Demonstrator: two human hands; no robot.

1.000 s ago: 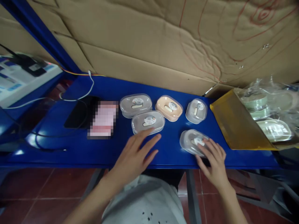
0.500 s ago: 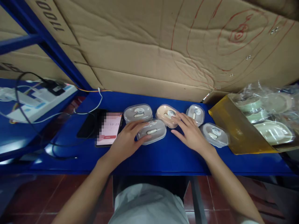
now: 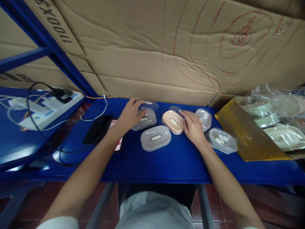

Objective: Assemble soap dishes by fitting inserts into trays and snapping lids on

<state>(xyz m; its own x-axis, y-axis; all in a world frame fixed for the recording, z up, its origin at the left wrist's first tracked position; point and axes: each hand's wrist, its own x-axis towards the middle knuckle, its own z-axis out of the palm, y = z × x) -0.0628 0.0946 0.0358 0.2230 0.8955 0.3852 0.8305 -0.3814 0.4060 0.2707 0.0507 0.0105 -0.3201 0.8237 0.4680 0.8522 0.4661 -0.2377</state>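
Observation:
My left hand (image 3: 133, 114) is closed on a clear plastic lid (image 3: 152, 105) bearing a round sticker, above and behind a lidded grey oval dish (image 3: 147, 121). Nearer me lies an uncovered grey oval dish (image 3: 149, 144), a white oblong piece in its middle. My right hand (image 3: 193, 125) grips another clear lid (image 3: 175, 109), partly hidden, at the back of a peach oval dish (image 3: 170, 125), whose surface is bare. To the right of that hand sit a lidded grey dish (image 3: 206, 119) and a second lidded dish (image 3: 230, 144), both with stickers.
A yellow-brown box (image 3: 233, 127) at right holds pale green and cream dishes in clear plastic. A phone (image 3: 119, 144) lies partly under my left arm beside a dark flat object (image 3: 95, 130). A power strip (image 3: 43, 111) with cables is at left; cardboard (image 3: 143, 63) stands behind.
The clear lids have come off the front grey dish and the peach dish. My left hand has moved back and left with one lid. My right hand has taken hold of the other.

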